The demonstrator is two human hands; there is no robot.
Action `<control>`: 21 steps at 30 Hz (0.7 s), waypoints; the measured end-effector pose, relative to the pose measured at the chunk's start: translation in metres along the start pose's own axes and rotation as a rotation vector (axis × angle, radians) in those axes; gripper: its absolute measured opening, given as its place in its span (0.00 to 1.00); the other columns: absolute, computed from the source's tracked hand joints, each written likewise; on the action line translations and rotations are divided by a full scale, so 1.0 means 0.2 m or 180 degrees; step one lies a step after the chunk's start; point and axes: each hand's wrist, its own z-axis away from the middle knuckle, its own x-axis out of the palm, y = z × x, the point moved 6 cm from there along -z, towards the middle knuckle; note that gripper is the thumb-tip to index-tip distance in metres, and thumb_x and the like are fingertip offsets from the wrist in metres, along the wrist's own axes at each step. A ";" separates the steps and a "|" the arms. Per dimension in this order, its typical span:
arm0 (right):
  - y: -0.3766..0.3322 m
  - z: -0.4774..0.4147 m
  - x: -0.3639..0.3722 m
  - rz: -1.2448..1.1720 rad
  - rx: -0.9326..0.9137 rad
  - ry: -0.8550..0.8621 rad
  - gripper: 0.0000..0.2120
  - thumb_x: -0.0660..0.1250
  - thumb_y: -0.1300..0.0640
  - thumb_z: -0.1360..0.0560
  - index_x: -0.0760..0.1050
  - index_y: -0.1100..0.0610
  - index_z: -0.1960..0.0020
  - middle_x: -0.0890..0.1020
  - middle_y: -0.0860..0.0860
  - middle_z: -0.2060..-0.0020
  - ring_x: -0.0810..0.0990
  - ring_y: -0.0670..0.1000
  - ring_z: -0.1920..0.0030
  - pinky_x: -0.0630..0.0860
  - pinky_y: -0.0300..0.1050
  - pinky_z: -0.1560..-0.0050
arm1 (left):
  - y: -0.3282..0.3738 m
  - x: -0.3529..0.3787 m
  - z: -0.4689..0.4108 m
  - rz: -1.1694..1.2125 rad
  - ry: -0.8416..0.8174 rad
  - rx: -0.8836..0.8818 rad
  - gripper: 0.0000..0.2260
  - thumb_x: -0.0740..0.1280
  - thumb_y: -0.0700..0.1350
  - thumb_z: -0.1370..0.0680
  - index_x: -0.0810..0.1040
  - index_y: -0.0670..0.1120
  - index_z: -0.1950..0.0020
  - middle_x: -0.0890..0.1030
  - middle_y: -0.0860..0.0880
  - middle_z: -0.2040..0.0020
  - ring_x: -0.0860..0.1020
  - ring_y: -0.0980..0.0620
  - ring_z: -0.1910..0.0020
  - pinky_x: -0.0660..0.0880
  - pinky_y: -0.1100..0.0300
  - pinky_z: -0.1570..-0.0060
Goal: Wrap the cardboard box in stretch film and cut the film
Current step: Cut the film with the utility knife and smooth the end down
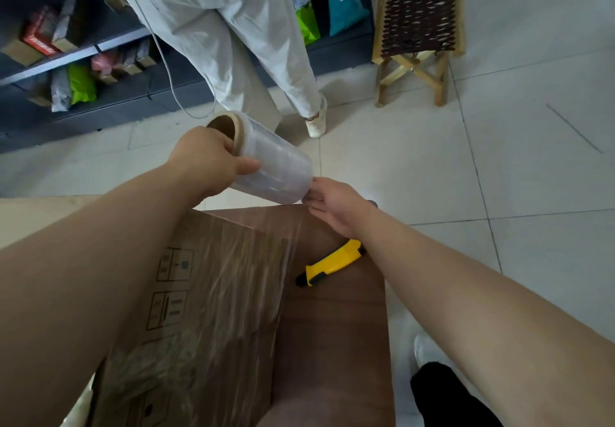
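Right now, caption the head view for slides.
Left hand grips film roll, right hand touches its end, beyond cardboard box.

Wooden stool (419, 17) nr shelves (109, 43) w/ parcels (81, 85); person (233, 27) standing.

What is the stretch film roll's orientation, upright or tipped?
Tipped: the stretch film roll lies slanted, its core end up in the left hand, lower end at the right hand.
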 end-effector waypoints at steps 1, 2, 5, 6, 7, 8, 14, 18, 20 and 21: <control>0.00 0.02 -0.04 0.0773 -0.0159 0.0018 0.18 0.61 0.64 0.24 0.72 0.65 0.34 0.78 0.61 0.43 0.76 0.57 0.38 0.70 0.43 0.40 | 0.00 0.00 0.00 0.0016 0.0007 -0.0011 0.18 0.73 0.53 0.28 0.78 0.38 0.59 0.73 0.44 0.66 0.78 0.41 0.61 0.72 0.53 0.65; 0.01 0.04 -0.07 0.1523 -0.0262 0.0016 0.19 0.63 0.66 0.25 0.73 0.63 0.35 0.79 0.57 0.42 0.76 0.54 0.39 0.69 0.40 0.44 | 0.00 0.00 0.01 0.0046 0.0008 -0.0012 0.17 0.73 0.53 0.28 0.77 0.39 0.60 0.72 0.45 0.67 0.78 0.41 0.60 0.71 0.54 0.65; 0.10 0.10 -0.16 0.3657 -0.0271 -0.0220 0.22 0.68 0.63 0.29 0.75 0.54 0.36 0.77 0.50 0.41 0.73 0.51 0.38 0.70 0.39 0.44 | -0.01 0.01 0.01 0.0300 -0.0003 -0.0024 0.19 0.73 0.53 0.28 0.79 0.36 0.54 0.73 0.44 0.63 0.76 0.43 0.61 0.73 0.52 0.63; 0.14 0.12 -0.17 0.4230 -0.0235 -0.0287 0.22 0.69 0.60 0.30 0.75 0.52 0.37 0.77 0.51 0.41 0.72 0.54 0.37 0.69 0.42 0.42 | -0.02 0.01 0.00 0.0406 -0.0020 -0.0032 0.21 0.74 0.53 0.29 0.79 0.34 0.51 0.73 0.43 0.62 0.76 0.44 0.62 0.76 0.50 0.60; 0.17 0.13 -0.18 0.4669 -0.0205 -0.0301 0.22 0.70 0.57 0.31 0.75 0.50 0.37 0.75 0.52 0.41 0.70 0.56 0.37 0.68 0.45 0.41 | -0.02 0.02 0.00 0.0490 -0.0042 -0.0042 0.22 0.74 0.53 0.29 0.79 0.34 0.50 0.73 0.42 0.60 0.75 0.44 0.63 0.78 0.48 0.55; 0.19 0.14 -0.18 0.5002 -0.0227 -0.0286 0.22 0.71 0.55 0.31 0.74 0.48 0.38 0.74 0.52 0.41 0.68 0.57 0.37 0.66 0.47 0.40 | -0.03 0.02 0.00 0.0548 -0.0061 -0.0056 0.22 0.74 0.53 0.29 0.79 0.34 0.48 0.73 0.42 0.59 0.75 0.44 0.63 0.78 0.45 0.52; 0.23 0.17 -0.18 0.5761 -0.0754 -0.0305 0.20 0.66 0.54 0.26 0.72 0.48 0.35 0.72 0.53 0.39 0.67 0.57 0.37 0.63 0.49 0.38 | -0.03 0.03 -0.01 0.0582 -0.0057 -0.0029 0.15 0.74 0.52 0.29 0.79 0.43 0.52 0.73 0.42 0.56 0.74 0.46 0.63 0.75 0.51 0.59; 0.16 0.19 -0.27 0.5565 -0.0448 -0.0114 0.17 0.61 0.49 0.23 0.72 0.54 0.36 0.73 0.56 0.40 0.74 0.58 0.41 0.69 0.48 0.43 | -0.03 0.03 0.00 0.0528 -0.0010 0.0010 0.12 0.73 0.52 0.28 0.74 0.47 0.54 0.73 0.43 0.57 0.74 0.46 0.63 0.73 0.53 0.62; 0.12 0.22 -0.33 0.4955 -0.0160 0.0078 0.14 0.57 0.52 0.21 0.73 0.58 0.42 0.76 0.58 0.44 0.77 0.58 0.48 0.72 0.47 0.51 | -0.02 0.02 0.01 0.0467 0.0029 0.0027 0.13 0.73 0.52 0.28 0.77 0.44 0.53 0.73 0.44 0.61 0.74 0.45 0.63 0.70 0.57 0.66; 0.10 0.24 -0.35 0.4581 -0.0034 0.0151 0.12 0.55 0.54 0.20 0.74 0.60 0.45 0.77 0.58 0.48 0.77 0.58 0.52 0.71 0.46 0.56 | -0.02 0.02 0.01 0.0432 0.0042 0.0027 0.14 0.73 0.52 0.27 0.78 0.42 0.52 0.73 0.45 0.64 0.74 0.44 0.63 0.69 0.58 0.68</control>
